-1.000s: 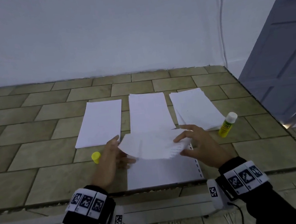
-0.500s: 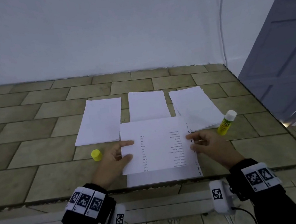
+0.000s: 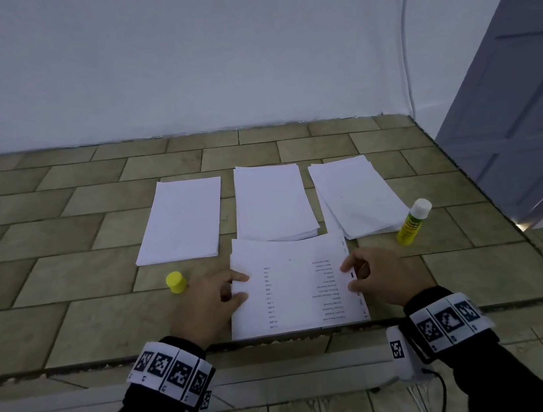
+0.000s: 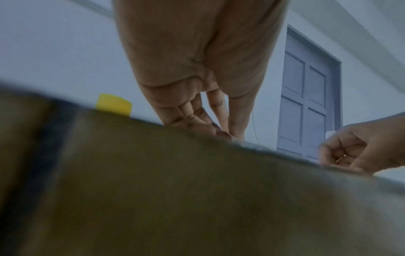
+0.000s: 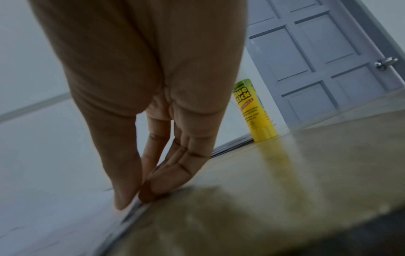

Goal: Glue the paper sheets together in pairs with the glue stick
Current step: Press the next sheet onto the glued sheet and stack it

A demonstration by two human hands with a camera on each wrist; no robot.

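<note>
A printed sheet [image 3: 295, 289] lies text side up on another white sheet [image 3: 268, 242], whose far edge peeks out, at the tiled counter's front edge. My left hand [image 3: 241, 287] pinches its left edge and my right hand [image 3: 348, 277] pinches its right edge. The right wrist view shows the right hand's [image 5: 133, 199] thumb and fingers closed on the paper edge. The left hand [image 4: 219, 131] has its fingers bunched at the counter surface. The yellow glue stick [image 3: 412, 222] stands uncapped to the right, and its yellow cap [image 3: 176, 282] sits left of my left hand.
Three stacks of white paper lie behind the printed sheet: left [image 3: 180, 219], middle [image 3: 273, 202], right [image 3: 358, 194]. A white wall rises behind the counter [image 3: 64, 267]. A grey door [image 3: 526, 103] stands at the right, with a cable running down the wall beside it.
A second ago both hands held the sheet curved in the air. It has since been turned text side up and lowered flat onto the bottom sheet.
</note>
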